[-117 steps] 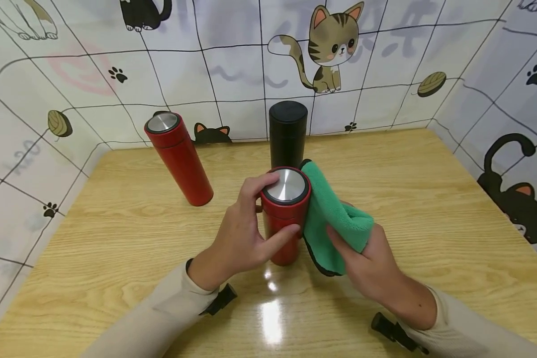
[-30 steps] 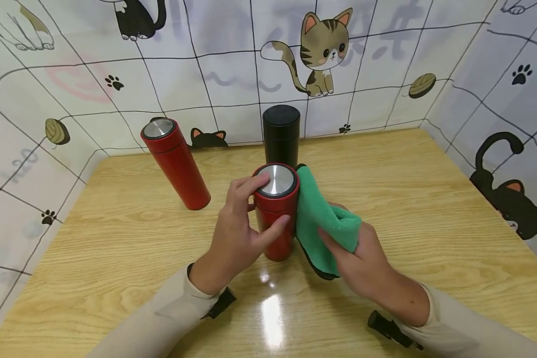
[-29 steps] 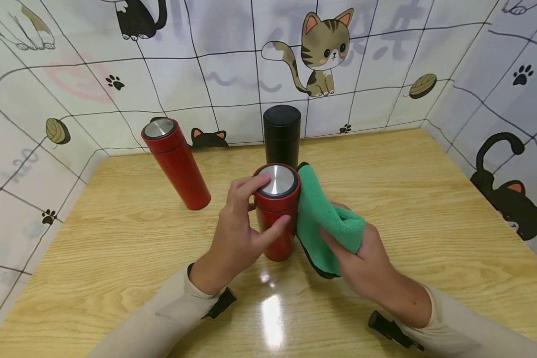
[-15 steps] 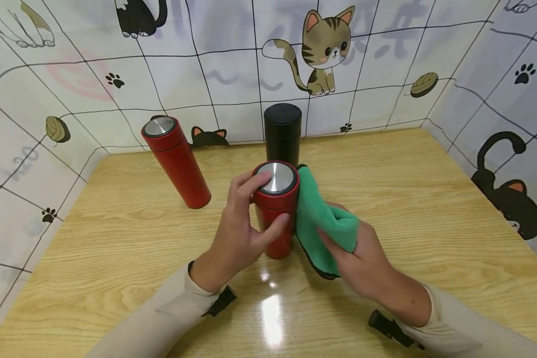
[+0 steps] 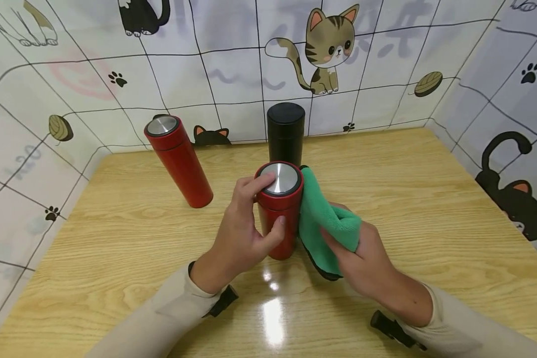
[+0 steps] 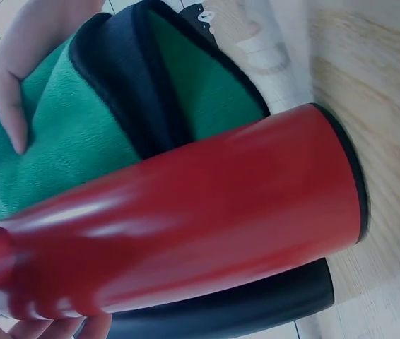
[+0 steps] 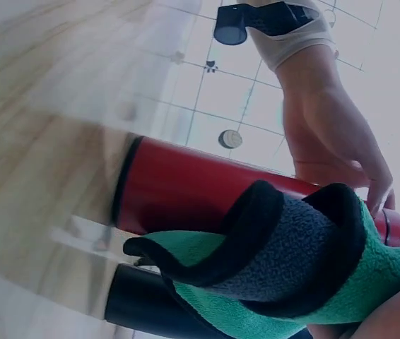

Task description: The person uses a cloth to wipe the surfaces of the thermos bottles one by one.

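A red thermos [image 5: 281, 233] with a shiny steel lid top stands upright in front of me. My left hand [image 5: 239, 231] grips its upper part, thumb on the near side and a finger across the lid. In my right hand [image 5: 369, 256] is a folded green cloth [image 5: 324, 226] with black edging, laid against the thermos's right side. The left wrist view shows the cloth [image 6: 66, 134] along the red body [image 6: 186, 219], while the right wrist view shows its dark grey reverse [image 7: 285, 247].
A second red thermos [image 5: 183, 169] stands at the back left of the wooden table [image 5: 116, 238]. Directly behind the held one is a black thermos [image 5: 285, 134], partly hidden. A cat-patterned white sheet [image 5: 232, 64] encloses the table's back and sides.
The left thumb has shifted slightly lower and inward on the thermos. Cloth and right hand stay against its right side with only small movements; the camera view has drifted a little.
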### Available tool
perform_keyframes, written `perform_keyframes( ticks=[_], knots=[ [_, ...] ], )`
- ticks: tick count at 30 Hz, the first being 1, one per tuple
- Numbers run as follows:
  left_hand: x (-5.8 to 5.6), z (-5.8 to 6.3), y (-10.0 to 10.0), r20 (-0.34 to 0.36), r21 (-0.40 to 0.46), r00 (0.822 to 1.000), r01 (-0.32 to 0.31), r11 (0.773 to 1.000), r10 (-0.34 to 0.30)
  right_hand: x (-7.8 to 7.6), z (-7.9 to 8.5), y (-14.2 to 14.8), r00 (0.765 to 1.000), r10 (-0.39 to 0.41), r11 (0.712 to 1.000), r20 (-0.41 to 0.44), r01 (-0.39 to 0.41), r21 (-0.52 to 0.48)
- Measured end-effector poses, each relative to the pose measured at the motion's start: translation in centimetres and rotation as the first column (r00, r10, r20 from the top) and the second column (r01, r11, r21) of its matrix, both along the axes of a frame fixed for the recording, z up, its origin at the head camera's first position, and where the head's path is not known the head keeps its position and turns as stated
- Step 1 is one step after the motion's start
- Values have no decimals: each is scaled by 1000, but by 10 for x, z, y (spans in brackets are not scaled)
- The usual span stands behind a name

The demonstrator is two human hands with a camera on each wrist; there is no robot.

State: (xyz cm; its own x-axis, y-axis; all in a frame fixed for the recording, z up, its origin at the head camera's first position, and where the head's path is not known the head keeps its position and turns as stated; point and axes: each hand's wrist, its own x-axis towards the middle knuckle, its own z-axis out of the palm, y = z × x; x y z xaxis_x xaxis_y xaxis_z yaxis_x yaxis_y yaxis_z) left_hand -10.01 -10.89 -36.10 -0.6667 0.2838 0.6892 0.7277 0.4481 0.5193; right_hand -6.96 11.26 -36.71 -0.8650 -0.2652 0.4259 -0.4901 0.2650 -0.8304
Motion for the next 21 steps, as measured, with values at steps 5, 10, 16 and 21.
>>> perform_keyframes(
  ticks=[5,10,16,21],
  knots=[
    [0,-2,0,-4,-22,1000,-26,999,26,1,2,1,998,8,999,-56,-11,-41],
    [0,-3,0,-31,-24,999,-38,999,37,-2,0,0,998,6,1000,-58,-7,-26],
    [1,-4,0,-55,-26,998,-42,999,41,-1,1,-1,997,-17,994,-72,9,-109],
    [2,-2,1,-57,-40,997,-54,998,52,-1,2,0,994,-15,990,-111,0,-139]
  ],
)
